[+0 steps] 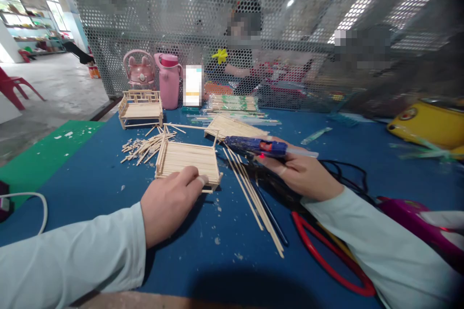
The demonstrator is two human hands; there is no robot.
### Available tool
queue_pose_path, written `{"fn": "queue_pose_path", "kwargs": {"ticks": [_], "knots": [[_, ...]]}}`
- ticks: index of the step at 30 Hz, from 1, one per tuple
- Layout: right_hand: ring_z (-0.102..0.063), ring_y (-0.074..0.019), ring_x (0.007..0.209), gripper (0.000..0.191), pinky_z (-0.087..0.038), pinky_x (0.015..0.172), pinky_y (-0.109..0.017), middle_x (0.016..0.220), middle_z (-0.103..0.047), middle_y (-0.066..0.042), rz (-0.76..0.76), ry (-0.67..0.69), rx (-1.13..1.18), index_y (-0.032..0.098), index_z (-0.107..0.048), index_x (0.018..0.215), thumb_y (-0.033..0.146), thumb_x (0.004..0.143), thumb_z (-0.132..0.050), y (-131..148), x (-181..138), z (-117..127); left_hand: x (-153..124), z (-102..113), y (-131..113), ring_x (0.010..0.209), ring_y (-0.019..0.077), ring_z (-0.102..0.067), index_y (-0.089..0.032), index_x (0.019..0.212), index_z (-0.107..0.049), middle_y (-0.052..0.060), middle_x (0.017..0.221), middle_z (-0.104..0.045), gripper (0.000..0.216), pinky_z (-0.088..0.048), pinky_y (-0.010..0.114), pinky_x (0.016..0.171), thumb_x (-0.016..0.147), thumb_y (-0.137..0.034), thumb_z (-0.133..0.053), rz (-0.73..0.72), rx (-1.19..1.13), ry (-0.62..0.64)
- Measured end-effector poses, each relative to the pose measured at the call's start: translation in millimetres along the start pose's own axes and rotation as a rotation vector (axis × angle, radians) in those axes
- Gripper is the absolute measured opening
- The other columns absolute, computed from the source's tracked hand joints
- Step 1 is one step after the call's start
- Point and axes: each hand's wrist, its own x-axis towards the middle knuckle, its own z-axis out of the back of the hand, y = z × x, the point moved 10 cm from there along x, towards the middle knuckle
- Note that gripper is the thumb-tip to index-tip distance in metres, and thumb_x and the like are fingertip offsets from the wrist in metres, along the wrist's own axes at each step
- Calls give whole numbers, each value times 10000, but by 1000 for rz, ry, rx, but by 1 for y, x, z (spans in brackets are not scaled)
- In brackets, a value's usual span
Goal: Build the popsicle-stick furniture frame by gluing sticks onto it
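Just beyond the left hand [174, 205] stood a small bench-like stick frame [188, 157].
That hand's fingers curled over its near edge; the right hand [304, 174] clasped a glue gun [246, 145], nozzle near a corner post. Long sticks [267, 223] lay between the hands, short pieces [147, 147] beyond the left, a flat panel [235, 127] past the nozzle.

It looks like a craft workshop. Under the fingers [190, 174] lies a blue counter [90, 174]; the left ones hold a stick-built piece [190, 157], the right ones hold a glue gun [241, 145], and loose sticks [147, 147] lie just beyond the left. Past them stands a perforated metal screen [145, 14]; far to their left are a concrete floor [54, 84], loaded shelves [27, 26] and tall windows [53, 7].
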Motion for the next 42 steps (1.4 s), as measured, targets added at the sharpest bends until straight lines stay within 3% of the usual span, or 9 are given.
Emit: {"fn": "queue_pose_path", "kwargs": {"ticks": [23,34,42], "knots": [[-584,-287,1067,237,-445,961,-456,1015,-685,-47,-23,3,-12,238,-685,908,357,821,-500,1,2,2,0,-1,0,782,168,-624,-221,1142,-489,59,1067,-565,292,-531,277,541,895,-158,-349,4,-22,16],[-634,-263,966,258,-484,913,-393,859,-712,-48,6,7,-55,242,-686,822,377,830,-467,11,7,5,1,-1,-1,821,174,-625,-215,1147,-486,64,1084,-567,290,-547,300,595,900,-162,-342,7,-45,31],[-619,-259,1006,291,-484,911,-391,940,-706,-51,-15,7,-73,224,-680,857,400,838,-450,7,5,4,1,-3,-1,776,173,-623,-228,1127,-494,47,1057,-567,277,-542,306,566,902,-172,-343,11,-37,32]]}}
